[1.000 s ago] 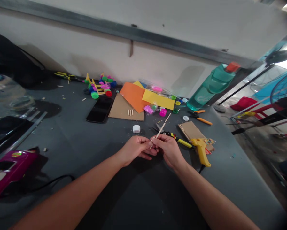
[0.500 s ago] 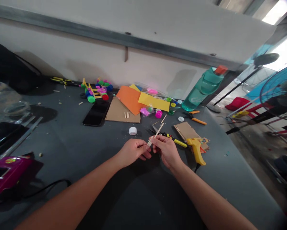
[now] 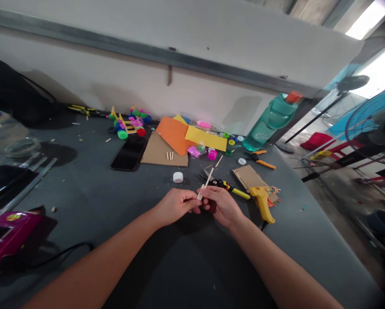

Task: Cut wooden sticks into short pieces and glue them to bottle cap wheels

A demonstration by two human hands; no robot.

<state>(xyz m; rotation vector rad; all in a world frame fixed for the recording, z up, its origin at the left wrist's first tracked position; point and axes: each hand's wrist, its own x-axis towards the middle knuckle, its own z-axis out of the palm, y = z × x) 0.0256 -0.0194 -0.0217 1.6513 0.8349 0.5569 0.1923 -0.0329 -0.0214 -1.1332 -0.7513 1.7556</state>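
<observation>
The left hand (image 3: 177,206) pinches a short wooden piece (image 3: 199,195) between thumb and fingers, and the right hand (image 3: 221,205) is closed on a longer wooden stick (image 3: 209,177) near its lower end. Most of the stick juts beyond the fingertips, slanting away from the person, with the short piece alongside its base; how many pieces meet there is hard to make out. A white cap (image 3: 177,177) sits just beyond the left hand.
</observation>
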